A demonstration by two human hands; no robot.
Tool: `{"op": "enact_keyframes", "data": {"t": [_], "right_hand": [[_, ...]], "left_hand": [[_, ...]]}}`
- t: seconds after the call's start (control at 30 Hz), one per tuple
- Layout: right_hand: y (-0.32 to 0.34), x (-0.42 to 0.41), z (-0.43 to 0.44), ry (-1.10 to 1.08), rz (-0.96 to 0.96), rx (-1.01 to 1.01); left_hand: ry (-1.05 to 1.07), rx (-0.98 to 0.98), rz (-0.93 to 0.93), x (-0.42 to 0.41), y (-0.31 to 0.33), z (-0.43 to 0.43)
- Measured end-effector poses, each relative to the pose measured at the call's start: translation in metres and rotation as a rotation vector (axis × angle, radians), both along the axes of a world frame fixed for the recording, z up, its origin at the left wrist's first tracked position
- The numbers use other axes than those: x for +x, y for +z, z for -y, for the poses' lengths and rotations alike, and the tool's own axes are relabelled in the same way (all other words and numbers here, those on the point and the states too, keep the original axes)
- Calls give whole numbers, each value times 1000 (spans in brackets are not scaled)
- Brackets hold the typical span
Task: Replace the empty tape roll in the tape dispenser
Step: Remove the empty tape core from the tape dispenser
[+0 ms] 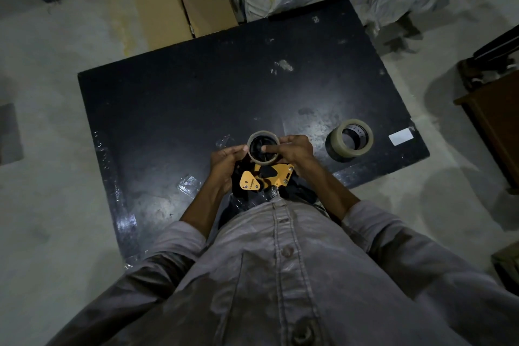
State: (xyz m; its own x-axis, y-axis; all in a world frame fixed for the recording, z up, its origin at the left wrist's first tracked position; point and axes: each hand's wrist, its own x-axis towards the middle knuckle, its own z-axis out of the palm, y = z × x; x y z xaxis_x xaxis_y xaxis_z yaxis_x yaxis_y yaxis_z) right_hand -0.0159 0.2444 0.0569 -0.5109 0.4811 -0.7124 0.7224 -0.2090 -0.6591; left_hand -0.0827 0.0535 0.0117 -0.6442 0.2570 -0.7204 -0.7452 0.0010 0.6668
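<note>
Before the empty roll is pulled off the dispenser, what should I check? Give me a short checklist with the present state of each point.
1. Left hand grips the dispenser: ok.
2. Right hand holds the empty core, a finger inside it: ok.
3. Core free of the hub: cannot tell.
4. New tape roll on the black table, right of the hands: ok.
5. Cutter blade clear of fingers: cannot tell.

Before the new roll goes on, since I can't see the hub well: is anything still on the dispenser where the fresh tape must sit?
Yes. The empty core still sits on the dispenser hub, held by both hands. The fresh tape roll lies on the black table, to the right.
</note>
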Motion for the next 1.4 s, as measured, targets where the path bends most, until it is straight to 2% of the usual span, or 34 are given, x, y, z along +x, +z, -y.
{"op": "enact_keyframes", "data": {"t": [0.33, 0.43, 0.53, 0.63, 0.83, 0.93, 1.03, 1.17, 1.4], "right_hand": [[-6, -1, 1, 45, 37, 52], [-12, -5, 0, 120, 107, 198], [-10, -7, -1, 127, 114, 218], [-7, -4, -2, 114, 38, 180], [17, 3, -14, 98, -244, -134], [28, 7, -22, 71, -316, -203], [27, 8, -26, 20, -344, -182], [27, 8, -32, -108, -367, -137], [15, 5, -46, -217, -385, -81]], "left_hand": [[17, 16, -25, 9, 10, 4], [-39, 18, -125, 4, 24, 1], [-116, -53, -257, -9, 30, -7], [-130, -66, -266, -15, 31, -6], [-67, -29, -180, -17, 34, 4], [-37, -18, -179, -23, 30, 7], [-68, -26, -195, -26, 30, 3], [-171, -137, -286, -35, 32, -13], [-353, -250, -449, -57, 49, -81]]}}
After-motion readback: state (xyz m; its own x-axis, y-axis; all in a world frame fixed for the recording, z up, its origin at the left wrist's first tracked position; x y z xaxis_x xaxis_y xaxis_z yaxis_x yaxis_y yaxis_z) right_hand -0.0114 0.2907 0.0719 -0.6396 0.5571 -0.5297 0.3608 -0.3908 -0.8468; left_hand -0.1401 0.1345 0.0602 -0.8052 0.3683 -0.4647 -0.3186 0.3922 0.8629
